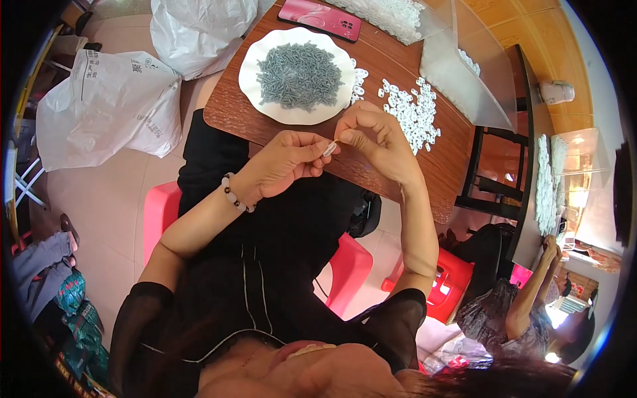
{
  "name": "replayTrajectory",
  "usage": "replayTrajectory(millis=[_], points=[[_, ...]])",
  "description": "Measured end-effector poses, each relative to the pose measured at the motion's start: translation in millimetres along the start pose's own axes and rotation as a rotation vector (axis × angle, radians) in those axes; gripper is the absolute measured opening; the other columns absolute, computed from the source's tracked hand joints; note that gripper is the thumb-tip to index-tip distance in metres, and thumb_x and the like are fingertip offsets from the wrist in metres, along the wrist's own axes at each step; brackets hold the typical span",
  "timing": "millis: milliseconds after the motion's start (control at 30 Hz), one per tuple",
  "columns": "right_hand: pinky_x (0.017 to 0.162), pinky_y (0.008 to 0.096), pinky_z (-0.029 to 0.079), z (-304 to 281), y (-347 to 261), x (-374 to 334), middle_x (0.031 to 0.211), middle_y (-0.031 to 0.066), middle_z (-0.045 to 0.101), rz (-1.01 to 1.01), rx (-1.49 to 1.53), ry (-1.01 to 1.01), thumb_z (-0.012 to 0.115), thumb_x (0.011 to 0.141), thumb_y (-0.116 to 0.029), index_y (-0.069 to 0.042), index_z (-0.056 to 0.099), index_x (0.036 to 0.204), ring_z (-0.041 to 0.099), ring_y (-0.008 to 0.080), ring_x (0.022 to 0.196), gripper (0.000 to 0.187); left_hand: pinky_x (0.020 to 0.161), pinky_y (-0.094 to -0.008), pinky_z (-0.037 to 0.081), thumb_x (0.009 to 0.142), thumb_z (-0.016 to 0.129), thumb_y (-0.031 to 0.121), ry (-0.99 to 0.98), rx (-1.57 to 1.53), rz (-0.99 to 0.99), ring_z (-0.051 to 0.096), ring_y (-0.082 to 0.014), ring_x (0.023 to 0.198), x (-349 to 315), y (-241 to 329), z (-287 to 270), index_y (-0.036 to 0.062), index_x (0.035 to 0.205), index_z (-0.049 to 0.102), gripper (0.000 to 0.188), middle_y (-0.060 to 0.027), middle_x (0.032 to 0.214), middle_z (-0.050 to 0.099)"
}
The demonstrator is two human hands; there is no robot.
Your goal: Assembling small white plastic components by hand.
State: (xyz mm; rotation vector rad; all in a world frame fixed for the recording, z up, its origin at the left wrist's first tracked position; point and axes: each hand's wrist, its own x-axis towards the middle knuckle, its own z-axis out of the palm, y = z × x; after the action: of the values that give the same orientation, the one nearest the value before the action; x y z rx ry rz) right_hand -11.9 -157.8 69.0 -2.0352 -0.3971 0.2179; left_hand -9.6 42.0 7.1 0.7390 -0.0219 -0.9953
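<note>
dark hair [494,382] hangs closest. the left hand [282,162] pinches a little white piece [330,148], long side slanting away to the right, toward the right hand [383,147], fingertips pressed together beside it. beyond, gray bits [302,74] fill a white plate [249,86].

Pinching a small white part [330,149] in the left hand [284,164], with the right hand [378,142] pinched at its upper end, just over the near edge of the bench [443,176]. Facing a wavy white plate [248,74] heaped with grey pegs [298,76], with a pink phone [320,18] beyond and loose white parts [413,113] scattered to the right. Sitting on a pink chair [353,268], wearing a beaded bracelet [232,194] and black clothes [219,278], with white sacks [109,109] on the floor [113,199] to the left and another person [514,312] at far right.
</note>
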Motion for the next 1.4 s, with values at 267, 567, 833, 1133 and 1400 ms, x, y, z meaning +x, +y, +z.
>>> replayTrajectory(millis=[267,567,833,1133,1400], points=[[0.073,0.0336,0.037,-8.0,-7.4,-8.9,0.076,0.0045,0.053,-0.232,-0.505,0.167,0.067,0.074,-0.005,-0.005,0.063,0.078,0.050,0.0231,0.079,0.006,0.066,-0.0183,0.045,0.092,0.058,0.019,0.051,0.026,0.025,0.051,-0.0050,0.070,4.2,0.2,1.0,-0.0019,0.103,0.062,0.024,0.0009,0.079,0.057],[0.079,0.0365,0.035,-0.6,-28.1,-12.0,0.081,-0.0002,0.052,-0.359,-0.791,0.224,0.065,0.063,-0.001,-0.013,0.061,0.077,0.050,0.0226,0.086,0.019,0.066,-0.0175,0.045,0.092,0.059,0.023,0.062,0.069,0.049,0.051,-0.0036,0.068,7.3,-3.9,-1.7,0.0025,0.100,0.065,0.023,0.0018,0.080,0.059],[0.079,0.0368,0.035,-0.9,-32.2,-12.8,0.082,-0.0007,0.051,-0.377,-0.846,0.221,0.065,0.061,-0.001,-0.014,0.061,0.077,0.049,0.0217,0.088,0.021,0.066,-0.0174,0.044,0.092,0.058,0.023,0.079,0.056,0.057,0.051,-0.0035,0.068,5.5,-3.4,-1.6,0.0018,0.100,0.065,0.024,0.0018,0.081,0.059],[0.079,0.0370,0.035,5.6,-23.4,-9.9,0.083,-0.0001,0.051,-0.392,-0.824,0.203,0.065,0.064,-0.003,-0.014,0.062,0.075,0.048,0.0220,0.087,0.015,0.065,-0.0173,0.045,0.091,0.061,0.023,0.076,0.033,0.057,0.051,-0.0036,0.068,5.5,-4.7,-3.2,0.0036,0.097,0.065,0.021,0.0011,0.081,0.059],[0.078,0.0351,0.035,0.9,-17.2,-8.9,0.082,0.0010,0.054,-0.328,-0.582,0.100,0.068,0.068,-0.004,-0.012,0.064,0.078,0.049,0.0232,0.084,0.013,0.067,-0.0195,0.045,0.091,0.060,0.022,0.029,0.057,0.069,0.051,-0.0054,0.068,4.7,-4.9,-4.1,0.0039,0.096,0.062,0.019,0.0009,0.082,0.059]])
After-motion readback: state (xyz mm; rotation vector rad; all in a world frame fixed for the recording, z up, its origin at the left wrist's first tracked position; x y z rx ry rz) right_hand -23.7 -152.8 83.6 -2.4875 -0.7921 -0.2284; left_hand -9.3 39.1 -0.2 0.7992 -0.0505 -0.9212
